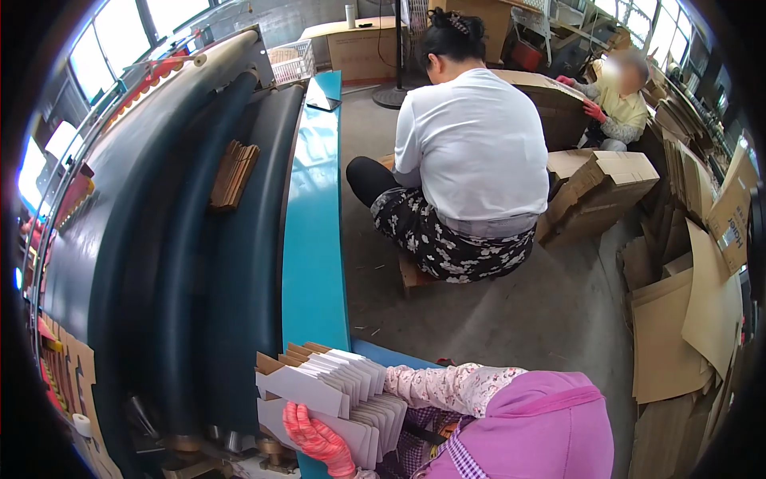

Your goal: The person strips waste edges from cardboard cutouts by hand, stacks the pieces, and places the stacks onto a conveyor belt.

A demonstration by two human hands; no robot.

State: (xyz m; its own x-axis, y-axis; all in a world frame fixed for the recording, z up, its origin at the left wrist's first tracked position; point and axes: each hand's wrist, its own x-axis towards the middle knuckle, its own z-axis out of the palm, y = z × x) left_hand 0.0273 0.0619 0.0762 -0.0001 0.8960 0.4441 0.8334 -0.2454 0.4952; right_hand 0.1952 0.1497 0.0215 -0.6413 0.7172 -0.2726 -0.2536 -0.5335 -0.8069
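A bundle of white and brown cardboard pieces (343, 387), layered in a row with their edges fanned, stands at the bottom centre. My left hand (319, 439), in a red patterned glove, presses its fingers around the near left side of this bundle. From the right, my right arm in a floral sleeve (455, 385) reaches to the far side of the bundle, where the cardboard hides that hand and its fingers. Below the bundle, part of a checked purple apron (423, 435) shows.
Dark rollers (179, 263) fill the left, with a small cardboard stack (234, 176) on them. Beside them runs a blue-green board (313, 239). A person in white (479, 144) sits ahead; another person (622, 104) handles cardboard behind. Flat cardboard (670, 335) lies at right.
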